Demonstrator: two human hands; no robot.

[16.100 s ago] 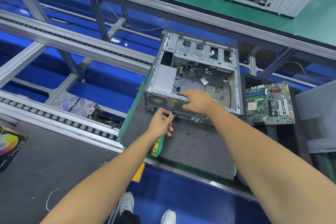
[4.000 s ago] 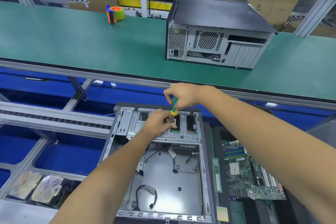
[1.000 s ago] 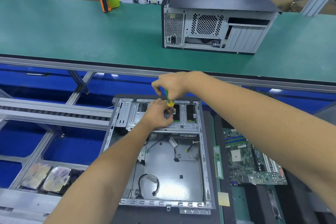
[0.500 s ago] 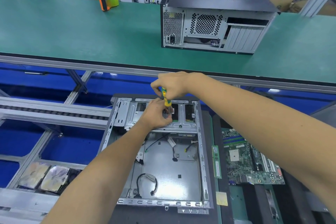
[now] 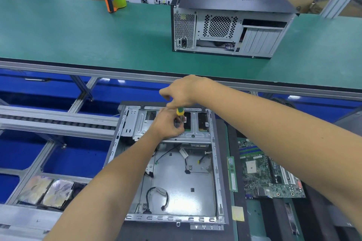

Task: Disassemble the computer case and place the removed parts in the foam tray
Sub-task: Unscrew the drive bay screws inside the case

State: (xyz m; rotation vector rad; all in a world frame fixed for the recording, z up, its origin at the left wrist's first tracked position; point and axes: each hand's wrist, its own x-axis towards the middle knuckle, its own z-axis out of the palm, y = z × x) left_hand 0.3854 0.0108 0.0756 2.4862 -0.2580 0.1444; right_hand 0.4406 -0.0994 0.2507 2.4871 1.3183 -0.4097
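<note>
The open computer case (image 5: 195, 186) lies on its side in front of me, its bare metal floor showing a few loose black cables. At its far end sits the silver drive cage (image 5: 195, 133). My right hand (image 5: 184, 90) grips the top of a green-and-yellow screwdriver (image 5: 179, 111) that stands upright over the cage. My left hand (image 5: 166, 123) pinches the screwdriver's lower shaft against the cage. The tip is hidden by my fingers. To the right, a green motherboard (image 5: 262, 174) and a RAM stick (image 5: 232, 174) lie in the dark foam tray (image 5: 313, 219).
A second, closed computer case (image 5: 231, 19) stands on the green bench (image 5: 78, 33) beyond. An orange-and-green tape dispenser (image 5: 115, 1) sits at the bench's far left. Aluminium conveyor rails (image 5: 54, 121) run on the left, with shiny wrapped items (image 5: 47, 191) below them.
Since a second ago my right hand has shifted slightly on the screwdriver handle, fingers spread wider. My left hand stays on the shaft. The case has not moved.
</note>
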